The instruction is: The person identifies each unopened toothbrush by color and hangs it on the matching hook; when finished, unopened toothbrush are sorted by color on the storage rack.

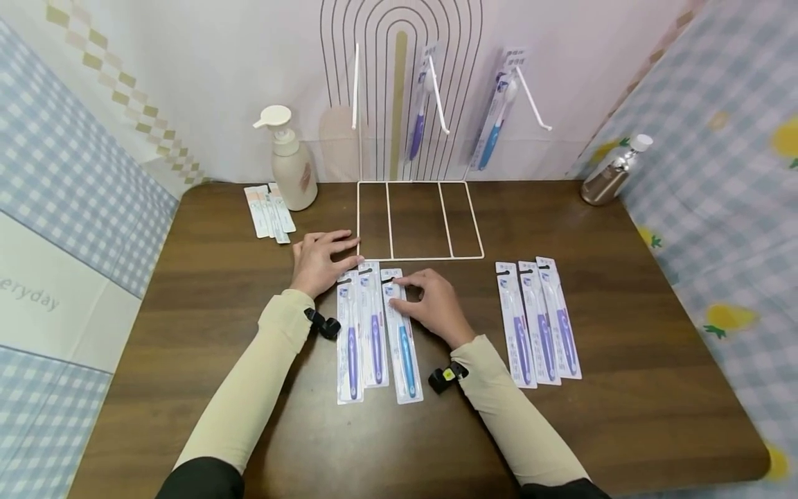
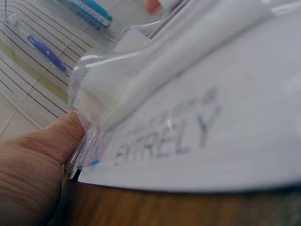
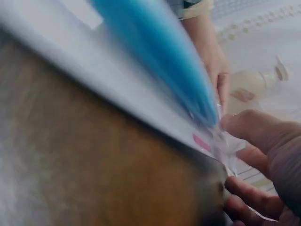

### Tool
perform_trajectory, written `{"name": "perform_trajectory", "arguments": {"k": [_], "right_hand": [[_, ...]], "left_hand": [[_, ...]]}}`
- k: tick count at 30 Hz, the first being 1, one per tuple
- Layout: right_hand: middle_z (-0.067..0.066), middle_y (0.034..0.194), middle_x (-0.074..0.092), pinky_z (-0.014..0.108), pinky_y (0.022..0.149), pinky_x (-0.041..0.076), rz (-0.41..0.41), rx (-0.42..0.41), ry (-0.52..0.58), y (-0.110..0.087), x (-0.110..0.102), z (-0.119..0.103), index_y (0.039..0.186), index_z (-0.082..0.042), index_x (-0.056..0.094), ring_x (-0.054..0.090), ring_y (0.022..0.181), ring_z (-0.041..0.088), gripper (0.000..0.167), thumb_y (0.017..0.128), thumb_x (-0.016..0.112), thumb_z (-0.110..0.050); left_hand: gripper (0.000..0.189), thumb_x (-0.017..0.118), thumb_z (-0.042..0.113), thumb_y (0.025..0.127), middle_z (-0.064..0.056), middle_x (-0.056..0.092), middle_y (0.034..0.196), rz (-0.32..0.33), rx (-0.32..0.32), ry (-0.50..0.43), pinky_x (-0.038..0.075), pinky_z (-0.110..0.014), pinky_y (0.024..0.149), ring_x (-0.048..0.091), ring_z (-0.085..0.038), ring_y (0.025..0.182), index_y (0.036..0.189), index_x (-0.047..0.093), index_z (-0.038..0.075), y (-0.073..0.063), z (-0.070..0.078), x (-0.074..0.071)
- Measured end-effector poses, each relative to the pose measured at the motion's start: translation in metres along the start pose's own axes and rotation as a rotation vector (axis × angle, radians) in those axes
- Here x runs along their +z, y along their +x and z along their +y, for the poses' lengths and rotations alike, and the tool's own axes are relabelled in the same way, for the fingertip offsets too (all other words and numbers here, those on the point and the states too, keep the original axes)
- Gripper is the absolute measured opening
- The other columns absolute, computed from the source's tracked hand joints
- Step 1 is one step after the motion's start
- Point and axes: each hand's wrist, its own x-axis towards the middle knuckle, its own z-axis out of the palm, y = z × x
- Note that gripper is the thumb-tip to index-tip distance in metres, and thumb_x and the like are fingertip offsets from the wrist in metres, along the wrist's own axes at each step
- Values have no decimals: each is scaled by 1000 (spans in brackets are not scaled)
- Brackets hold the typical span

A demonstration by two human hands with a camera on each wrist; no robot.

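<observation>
Head view shows, just before the white wire rack [image 1: 420, 259], two flat clear-and-white purple-handled toothbrush packs [image 1: 375, 333] and a matching blue-handled toothbrush pack [image 1: 406, 350] on the brown wooden desk [image 1: 374, 450], slotted tops toward the rack, presumably ready for hooks. The right hand [image 1: 435, 303], thumb and forefinger curled, pinches the blue-handled pack's upper part, likely to control that end. The left hand [image 1: 319, 262], fingers spread, grips nothing; its thumb rests against a purple-handled pack's top, perhaps steadying it. Right of the rack's front, three more purple-handled packs [image 1: 541, 326] lie side by side, probably for easy reach. Left of the rack are small white-and-peach packets [image 1: 258, 211] and a cream pump bottle [image 1: 294, 173]; well to its right, a silver white-capped bottle [image 1: 607, 179]. At the rack's back, one hanging purple-handled pack [image 1: 418, 125] and one hanging blue-handled pack [image 1: 492, 132] occupy separate white hooks [image 1: 439, 100], perhaps divided by colour.
</observation>
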Motion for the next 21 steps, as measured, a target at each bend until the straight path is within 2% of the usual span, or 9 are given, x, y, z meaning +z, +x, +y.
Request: {"name": "perform_trajectory", "arguments": {"k": [5,8,10,13,17,21], "right_hand": [[4,96,77,30,61,52,7,-28,180,-4,-11,4,127,-14,78,61,64,15,38,91,87,-21],[2,96,77,27,59,52,11,-82,247,-6,-22,3,129,-14,76,61,62,12,39,91,86,-17],[3,96,77,26,57,52,43,-131,261,-8,-34,-2,129,-13,75,61,61,12,40,91,86,-14],[6,94,77,26,55,51,135,-222,252,-8,-58,-11,129,-11,74,61,60,13,42,89,87,-9],[8,91,76,23,53,50,306,-330,216,-7,-99,-22,127,-9,74,63,60,14,44,86,87,-2],[14,93,76,20,56,52,479,-378,214,-2,-142,-24,127,-2,72,65,64,12,46,84,86,6]], "left_hand": [[50,79,46,95,3,57,155,12,11,-11,21,-59,110,43,-34,138,141,71,29,-1,0,1],[49,79,46,95,3,57,155,15,12,-7,21,-59,110,43,-34,137,141,71,29,-3,-1,2],[49,80,45,95,2,58,154,19,14,-12,21,-59,109,43,-34,137,141,71,28,-3,-1,2],[49,80,44,94,2,58,154,23,15,-23,21,-59,109,43,-35,138,140,72,28,-3,-1,1],[49,80,44,95,1,58,154,25,18,-23,20,-59,110,42,-35,139,140,72,28,-2,0,1],[49,80,45,94,2,57,155,21,11,-19,20,-59,110,42,-35,139,140,72,28,-2,0,3]]}}
